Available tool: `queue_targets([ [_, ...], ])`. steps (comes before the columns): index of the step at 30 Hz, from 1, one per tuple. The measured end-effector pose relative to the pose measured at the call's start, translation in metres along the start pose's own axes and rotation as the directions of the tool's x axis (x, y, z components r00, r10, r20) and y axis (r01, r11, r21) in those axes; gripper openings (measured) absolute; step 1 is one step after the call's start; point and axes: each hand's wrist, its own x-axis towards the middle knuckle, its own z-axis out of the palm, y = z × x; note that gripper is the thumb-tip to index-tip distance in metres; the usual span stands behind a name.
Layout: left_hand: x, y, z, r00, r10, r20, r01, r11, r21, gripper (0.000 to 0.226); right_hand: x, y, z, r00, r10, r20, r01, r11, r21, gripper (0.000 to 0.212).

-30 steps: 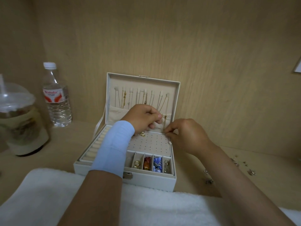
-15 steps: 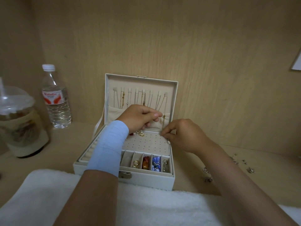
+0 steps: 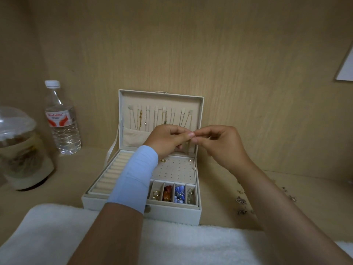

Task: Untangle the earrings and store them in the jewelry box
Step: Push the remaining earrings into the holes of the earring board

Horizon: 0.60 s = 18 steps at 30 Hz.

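At the left edge, the clear plastic cup with a domed lid and the ribbed clear plastic water bottle with a white cap stand where they stood. In the middle, the cream leatherette jewelry box lies open. Its velvety perforated stud panel is now uncovered: the left hand and right hand have risen from the panel's back edge to hover in front of the lid's fabric pocket. Both grips are pinched together, fingertip against fingertip, on what I judge to be a small earring, too fine to see. That suggests the untangling is going on in the air, with storing not yet done. A cluster of small gold earrings sits at the panel's upper left. At right, loose silvery metal earrings lie scattered on the pale wood table. A fluffy white towel fills the bottom.
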Motion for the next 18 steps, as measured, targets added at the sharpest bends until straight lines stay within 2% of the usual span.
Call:
queue_targets([
  [2,-0.001,0.002,0.000,1.000,-0.006,0.012,0.006,1.000,0.015,0.015,0.000,0.001,0.000,1.000,-0.006,-0.023,0.007,0.999,0.035,0.010],
  [4,0.000,0.003,-0.002,0.999,-0.008,0.053,0.002,0.994,0.109,0.018,-0.001,0.005,-0.002,1.000,0.003,0.006,-0.003,1.000,-0.023,0.009],
  [6,0.001,0.002,-0.004,0.993,-0.037,0.110,0.004,0.960,0.282,0.020,-0.001,0.011,-0.005,0.993,0.036,0.116,-0.009,0.974,-0.228,0.008],
  [8,0.002,0.000,-0.005,0.989,-0.067,0.132,0.007,0.912,0.410,0.013,-0.003,0.015,-0.007,0.970,0.085,0.227,0.027,0.893,-0.449,0.008],
  [10,0.003,-0.002,-0.005,0.986,-0.074,0.150,-0.006,0.880,0.476,0.011,-0.005,0.014,-0.005,0.957,0.098,0.272,0.073,0.828,-0.556,0.008],
  [18,0.004,-0.003,0.001,0.970,-0.139,0.200,-0.010,0.798,0.602,0.016,-0.006,0.011,0.004,0.953,0.008,0.302,0.195,0.748,-0.635,0.008],
])
